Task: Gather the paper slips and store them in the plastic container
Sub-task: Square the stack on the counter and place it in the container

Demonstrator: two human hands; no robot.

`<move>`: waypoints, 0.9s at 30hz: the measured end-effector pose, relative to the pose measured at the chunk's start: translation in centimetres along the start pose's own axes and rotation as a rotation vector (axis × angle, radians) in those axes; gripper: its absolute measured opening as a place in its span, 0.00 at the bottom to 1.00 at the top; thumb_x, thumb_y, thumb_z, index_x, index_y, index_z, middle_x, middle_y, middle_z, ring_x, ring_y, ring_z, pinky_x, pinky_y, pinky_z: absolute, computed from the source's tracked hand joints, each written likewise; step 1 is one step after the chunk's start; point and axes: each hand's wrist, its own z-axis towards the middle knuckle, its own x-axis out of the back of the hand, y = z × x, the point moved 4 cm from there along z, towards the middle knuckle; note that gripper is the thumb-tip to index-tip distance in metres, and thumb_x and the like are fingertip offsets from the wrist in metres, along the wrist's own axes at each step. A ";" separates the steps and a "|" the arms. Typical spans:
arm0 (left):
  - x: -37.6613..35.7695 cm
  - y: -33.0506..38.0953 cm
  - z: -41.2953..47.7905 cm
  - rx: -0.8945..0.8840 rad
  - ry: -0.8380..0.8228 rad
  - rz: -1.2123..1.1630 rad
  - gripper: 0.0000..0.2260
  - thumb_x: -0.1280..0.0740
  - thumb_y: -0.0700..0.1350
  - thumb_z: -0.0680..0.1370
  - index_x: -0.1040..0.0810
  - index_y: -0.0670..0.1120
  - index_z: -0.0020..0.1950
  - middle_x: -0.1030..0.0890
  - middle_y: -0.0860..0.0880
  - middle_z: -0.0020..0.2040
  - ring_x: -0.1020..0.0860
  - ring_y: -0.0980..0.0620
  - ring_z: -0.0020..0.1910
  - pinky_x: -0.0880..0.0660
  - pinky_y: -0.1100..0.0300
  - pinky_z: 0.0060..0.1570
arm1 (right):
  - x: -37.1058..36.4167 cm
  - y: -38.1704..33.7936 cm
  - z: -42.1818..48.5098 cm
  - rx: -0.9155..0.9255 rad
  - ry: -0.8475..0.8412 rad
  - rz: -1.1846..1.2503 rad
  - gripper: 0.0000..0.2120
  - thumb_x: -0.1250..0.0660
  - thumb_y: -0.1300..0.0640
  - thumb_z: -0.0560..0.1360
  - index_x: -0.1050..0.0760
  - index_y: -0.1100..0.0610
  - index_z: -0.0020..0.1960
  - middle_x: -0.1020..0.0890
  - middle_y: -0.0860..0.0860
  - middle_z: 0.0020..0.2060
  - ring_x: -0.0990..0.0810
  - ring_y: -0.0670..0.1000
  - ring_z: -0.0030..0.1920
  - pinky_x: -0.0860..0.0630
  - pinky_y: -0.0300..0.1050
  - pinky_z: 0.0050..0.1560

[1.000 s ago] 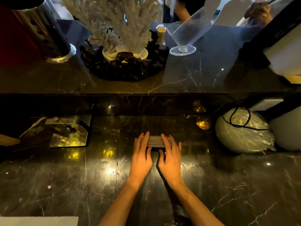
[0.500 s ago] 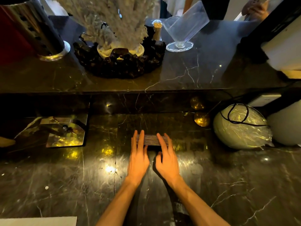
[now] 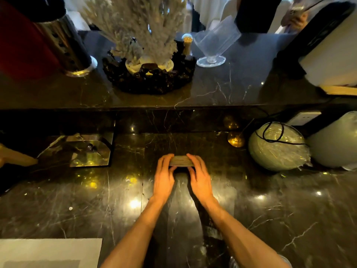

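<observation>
A stack of paper slips lies on the dark marble counter, its striped edges facing me. My left hand presses on its left end and my right hand on its right end, fingers curled around it, so the stack is squeezed between them. Both hands hide the stack's ends. A clear plastic container, fan-shaped on a round foot, stands on the raised ledge far behind the hands.
A dried plant in a dark basket and a metal cylinder stand on the ledge. A wrapped pale round object with a black cable sits at the right, a shiny angled holder at the left, a white sheet near me.
My fingers lay flat over a wider spread of slips; now both hands have drawn together and the slips form a narrower, tighter stack between them.
</observation>
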 end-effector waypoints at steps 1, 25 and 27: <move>0.7 0.3 -0.4 0.002 -0.027 0.014 0.17 0.34 0.37 0.78 0.27 0.44 0.67 0.26 0.42 0.64 0.24 0.46 0.61 0.29 0.61 0.57 | 0.5 -0.3 -0.1 -0.005 -0.035 0.060 0.23 0.39 0.60 0.80 0.33 0.44 0.73 0.29 0.49 0.70 0.30 0.48 0.71 0.30 0.45 0.70; 8.2 13.8 -28.0 0.495 -0.034 -0.526 0.17 0.34 0.43 0.80 0.36 0.47 0.66 0.25 0.46 0.58 0.23 0.58 0.46 0.25 0.69 0.32 | 12.3 -14.7 -24.9 -0.551 -0.145 0.813 0.30 0.49 0.41 0.82 0.38 0.57 0.77 0.33 0.55 0.76 0.36 0.56 0.76 0.41 0.56 0.77; 6.5 14.0 -30.4 0.477 -0.124 -0.523 0.18 0.34 0.44 0.80 0.38 0.50 0.66 0.25 0.51 0.55 0.25 0.63 0.45 0.25 0.72 0.30 | 11.3 -15.6 -27.2 -0.576 -0.291 0.754 0.36 0.49 0.33 0.77 0.30 0.59 0.72 0.23 0.59 0.67 0.25 0.59 0.68 0.30 0.57 0.71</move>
